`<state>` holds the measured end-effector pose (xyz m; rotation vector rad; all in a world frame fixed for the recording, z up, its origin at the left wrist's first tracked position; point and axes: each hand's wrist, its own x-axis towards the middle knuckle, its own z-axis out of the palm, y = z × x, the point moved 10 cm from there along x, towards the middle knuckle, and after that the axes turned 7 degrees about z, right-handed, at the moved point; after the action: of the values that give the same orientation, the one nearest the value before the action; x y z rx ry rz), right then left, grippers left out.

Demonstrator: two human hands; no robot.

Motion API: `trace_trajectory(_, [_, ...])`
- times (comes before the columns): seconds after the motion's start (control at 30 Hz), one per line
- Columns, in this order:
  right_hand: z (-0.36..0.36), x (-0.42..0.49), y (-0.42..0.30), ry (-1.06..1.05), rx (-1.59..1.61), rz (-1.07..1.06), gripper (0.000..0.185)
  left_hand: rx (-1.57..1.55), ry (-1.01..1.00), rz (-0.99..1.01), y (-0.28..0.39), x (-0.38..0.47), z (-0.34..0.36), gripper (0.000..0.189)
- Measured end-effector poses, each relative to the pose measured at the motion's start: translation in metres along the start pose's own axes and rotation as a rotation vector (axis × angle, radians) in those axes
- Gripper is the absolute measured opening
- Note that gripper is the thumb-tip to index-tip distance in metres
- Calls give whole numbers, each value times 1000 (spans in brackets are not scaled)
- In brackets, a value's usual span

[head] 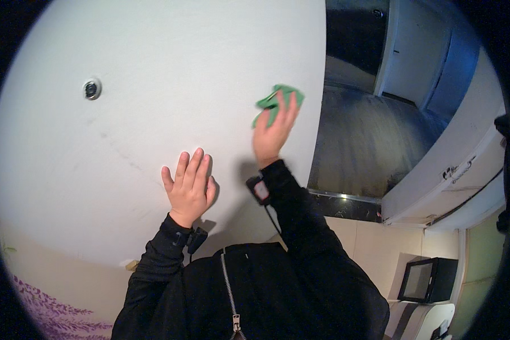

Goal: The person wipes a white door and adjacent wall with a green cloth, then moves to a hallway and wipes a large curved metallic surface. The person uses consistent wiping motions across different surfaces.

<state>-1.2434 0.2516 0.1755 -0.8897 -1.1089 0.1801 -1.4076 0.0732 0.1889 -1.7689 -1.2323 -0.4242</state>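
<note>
A white door or panel (165, 85) with faint grey smudges fills the left and middle of the view. My left hand (190, 187) rests flat against it near the centre, fingers spread a little, holding nothing. To the right and higher up, my right hand (276, 127) presses a crumpled green cloth (287, 94) on the white surface, close to its right edge. Slight blur shows on that hand. A round metal fitting (92, 89) sits in the panel at the upper left, away from both hands.
Past the panel's right edge lies a dim floor (357, 140) with a white door (416, 55) beyond. A dark threshold strip (348, 208) crosses the opening. A black glass-fronted box (429, 280) stands at the lower right. Purple flower decoration (59, 314) marks the lower left wall.
</note>
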Motion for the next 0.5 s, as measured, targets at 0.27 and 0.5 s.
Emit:
trace_trajectory(0.27, [-3, -103, -41, -382, 34, -731, 56, -369, -3, -6, 29, 30, 24, 55])
trace_trajectory(0.5, [-20, 42, 85, 23, -12, -84, 55, -67, -122, 131, 63, 38, 55, 54])
